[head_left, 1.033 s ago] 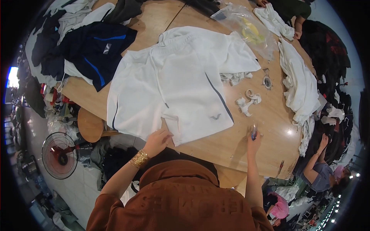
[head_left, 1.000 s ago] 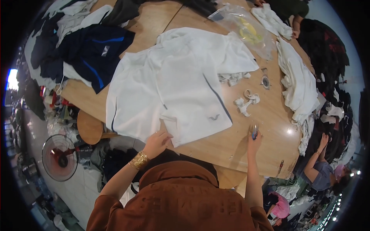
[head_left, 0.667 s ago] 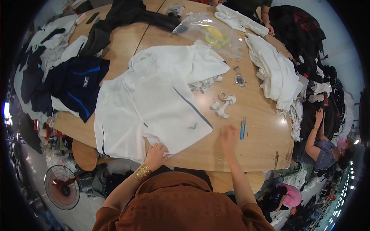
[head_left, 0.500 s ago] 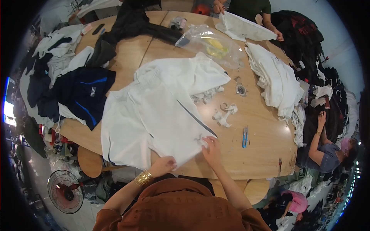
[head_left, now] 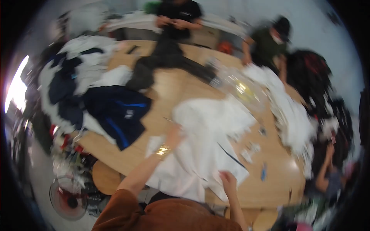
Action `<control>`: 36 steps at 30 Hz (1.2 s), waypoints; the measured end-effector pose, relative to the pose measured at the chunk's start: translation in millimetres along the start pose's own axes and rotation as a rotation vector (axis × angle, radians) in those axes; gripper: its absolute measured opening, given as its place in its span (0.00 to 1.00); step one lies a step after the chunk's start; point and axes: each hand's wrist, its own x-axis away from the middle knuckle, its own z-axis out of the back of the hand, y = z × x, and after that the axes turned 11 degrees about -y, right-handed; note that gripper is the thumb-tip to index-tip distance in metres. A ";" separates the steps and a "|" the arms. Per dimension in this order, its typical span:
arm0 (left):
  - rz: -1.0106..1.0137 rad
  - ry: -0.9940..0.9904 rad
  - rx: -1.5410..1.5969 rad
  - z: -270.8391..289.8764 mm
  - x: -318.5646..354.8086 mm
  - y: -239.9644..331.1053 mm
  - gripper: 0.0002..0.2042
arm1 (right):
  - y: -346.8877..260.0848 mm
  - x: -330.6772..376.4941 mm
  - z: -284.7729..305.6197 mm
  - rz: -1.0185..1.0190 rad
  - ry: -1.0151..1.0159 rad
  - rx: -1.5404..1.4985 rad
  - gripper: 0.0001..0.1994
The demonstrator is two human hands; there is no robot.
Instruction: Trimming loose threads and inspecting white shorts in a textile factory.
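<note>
White shorts (head_left: 210, 127) with a dark side stripe lie rumpled on the table in front of me. My left hand (head_left: 175, 135), with gold bangles at its wrist, reaches over the left edge of the shorts near the waist; motion smears its fingers, so its grip cannot be made out. At the near leg hem, my right hand (head_left: 228, 180) has curled fingers against the white cloth and appears to pinch it. Navy shorts (head_left: 115, 106) with blue stripes lie to the left of the white ones.
Around the wooden table (head_left: 185, 82) are a dark garment (head_left: 169, 54), a clear plastic bag (head_left: 241, 90), a white clothes pile (head_left: 291, 115), fabric scraps (head_left: 248, 152) and a small blue tool (head_left: 263, 172). Co-workers sit opposite and right. A fan (head_left: 69, 198) stands lower left.
The view has shifted, so the table appears lower and further right. My left hand has gone from the near hem up to the waist. My right hand has slid left along the hem.
</note>
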 end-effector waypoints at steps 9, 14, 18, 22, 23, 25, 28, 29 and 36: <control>-0.425 -0.608 0.155 -37.7 95.7 99.1 0.12 | -67.7 -70.3 -50.8 -0.262 0.000 -0.526 0.31; -0.432 -0.194 0.455 7.4 124.2 65.7 0.18 | -80.2 -91.2 -63.1 -0.297 -0.235 -0.006 0.27; -0.498 0.106 0.224 86.1 104.7 60.1 0.28 | -201.4 -73.2 -48.0 -0.255 -0.360 -0.033 0.23; -0.530 -0.445 0.677 150.1 86.2 79.1 0.30 | -212.2 -88.7 -0.7 -0.052 -0.420 -0.472 0.18; -0.541 -0.580 0.705 169.9 84.4 78.3 0.28 | -249.9 -83.3 -1.0 -0.049 -0.390 -0.558 0.17; -0.192 -1.034 0.873 232.6 94.4 98.8 0.23 | -254.0 -99.7 15.9 -0.059 -0.227 -0.145 0.16; 0.013 -0.878 1.249 226.5 84.3 99.2 0.23 | -249.0 -130.0 -20.5 0.232 -0.142 0.233 0.11; -0.062 -0.758 1.325 211.8 73.3 92.1 0.20 | -226.4 -135.5 -32.5 0.455 0.040 0.394 0.10; -0.257 -0.662 0.202 137.2 88.2 145.4 0.30 | -137.2 -84.2 -156.9 0.040 -0.037 -0.808 0.15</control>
